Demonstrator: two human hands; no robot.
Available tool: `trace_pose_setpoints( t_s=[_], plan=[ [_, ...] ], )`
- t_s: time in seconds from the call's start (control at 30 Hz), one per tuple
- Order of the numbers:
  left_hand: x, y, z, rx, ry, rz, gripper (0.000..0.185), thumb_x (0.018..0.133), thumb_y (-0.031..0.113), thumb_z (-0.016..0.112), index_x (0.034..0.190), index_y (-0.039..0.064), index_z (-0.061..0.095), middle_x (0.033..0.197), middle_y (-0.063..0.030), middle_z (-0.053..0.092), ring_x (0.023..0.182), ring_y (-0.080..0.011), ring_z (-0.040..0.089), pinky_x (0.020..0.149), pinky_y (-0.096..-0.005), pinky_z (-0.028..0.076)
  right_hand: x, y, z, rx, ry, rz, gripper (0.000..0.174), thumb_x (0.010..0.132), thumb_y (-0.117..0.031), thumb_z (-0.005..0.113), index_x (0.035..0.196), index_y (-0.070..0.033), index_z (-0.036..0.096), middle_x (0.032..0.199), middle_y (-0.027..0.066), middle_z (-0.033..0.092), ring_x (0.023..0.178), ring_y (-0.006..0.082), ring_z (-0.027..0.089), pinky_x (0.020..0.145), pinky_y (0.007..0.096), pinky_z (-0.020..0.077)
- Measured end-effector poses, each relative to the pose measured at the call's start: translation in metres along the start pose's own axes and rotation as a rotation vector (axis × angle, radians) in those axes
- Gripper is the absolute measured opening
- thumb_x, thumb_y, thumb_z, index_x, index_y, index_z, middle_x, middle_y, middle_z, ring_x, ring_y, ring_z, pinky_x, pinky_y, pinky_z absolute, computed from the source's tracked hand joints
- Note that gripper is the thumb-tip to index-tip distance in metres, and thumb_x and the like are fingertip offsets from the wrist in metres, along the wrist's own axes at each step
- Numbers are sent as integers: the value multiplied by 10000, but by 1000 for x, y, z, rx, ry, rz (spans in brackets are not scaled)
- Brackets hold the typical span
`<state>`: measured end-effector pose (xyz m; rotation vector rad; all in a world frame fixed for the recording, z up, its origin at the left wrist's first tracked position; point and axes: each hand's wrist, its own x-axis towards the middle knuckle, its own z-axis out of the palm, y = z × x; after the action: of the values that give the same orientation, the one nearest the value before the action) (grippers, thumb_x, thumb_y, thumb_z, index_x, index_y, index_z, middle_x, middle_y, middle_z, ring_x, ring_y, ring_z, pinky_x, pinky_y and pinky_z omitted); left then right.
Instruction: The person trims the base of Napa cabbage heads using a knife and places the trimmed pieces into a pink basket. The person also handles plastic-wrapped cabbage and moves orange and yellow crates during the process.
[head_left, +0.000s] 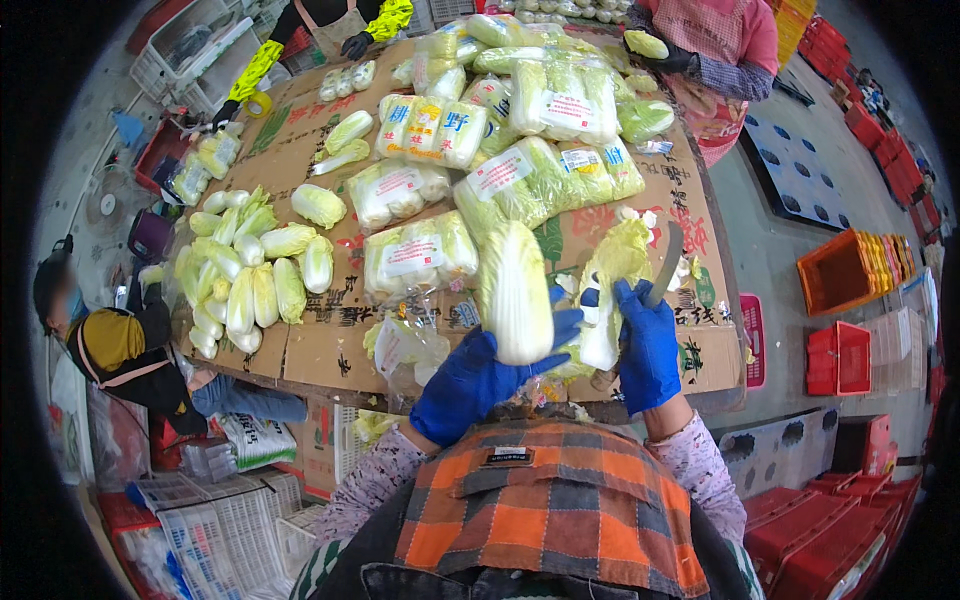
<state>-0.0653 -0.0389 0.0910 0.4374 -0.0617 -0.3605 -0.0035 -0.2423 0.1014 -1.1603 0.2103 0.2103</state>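
My left hand (480, 382), in a blue glove, holds a napa cabbage (516, 296) upright from its white base, fingers spread beneath it. To the right, my right hand (646, 349), also blue-gloved, grips a knife with a curved blade (667, 259) pointing away from me; its handle is hidden in the fist. The same hand touches a loose outer cabbage leaf (616, 259). Bagged packs of cabbages (420, 255) lie just left of the held cabbage, and more wrapped packs (562, 101) are piled beyond it.
Loose cabbages (251, 277) are heaped on the left of the cardboard-covered table (322, 360). Crumpled plastic wrap (409, 352) lies near its front edge. Co-workers stand at the far side (330, 30), far right (716, 60) and left (120, 337). Red crates (838, 360) stand on the right floor.
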Motion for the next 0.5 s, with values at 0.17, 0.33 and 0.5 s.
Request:
trace_pose_setpoints(
  t_s=[0.17, 0.33, 0.5],
  plan=[
    [8, 12, 3, 826, 212, 112, 777, 798, 106, 751, 1434, 8, 315, 1362, -149, 493, 1249, -260, 504, 1089, -390, 385, -4, 11, 4, -412, -90, -280, 651, 779, -179, 805, 1356, -78, 520, 1253, 53, 592, 929, 89, 571, 778, 230, 485],
    [14, -13, -21, 1147, 241, 278, 977, 635, 71, 883, 1435, 45, 324, 1418, -100, 420, 1279, -210, 446, 1072, -346, 398, -16, -7, 32, -423, -94, -322, 540, 790, -142, 789, 1284, -62, 587, 1109, 31, 668, 693, 35, 512, 634, 202, 444],
    [16, -14, -16, 1210, 227, 332, 973, 642, 66, 879, 1438, 41, 320, 1418, -100, 420, 1275, -209, 450, 1075, -346, 401, -13, -3, 22, -130, -63, -248, 219, 878, -64, 671, 1085, -3, 630, 1063, 70, 683, 658, 55, 516, 592, 208, 444]
  ],
)
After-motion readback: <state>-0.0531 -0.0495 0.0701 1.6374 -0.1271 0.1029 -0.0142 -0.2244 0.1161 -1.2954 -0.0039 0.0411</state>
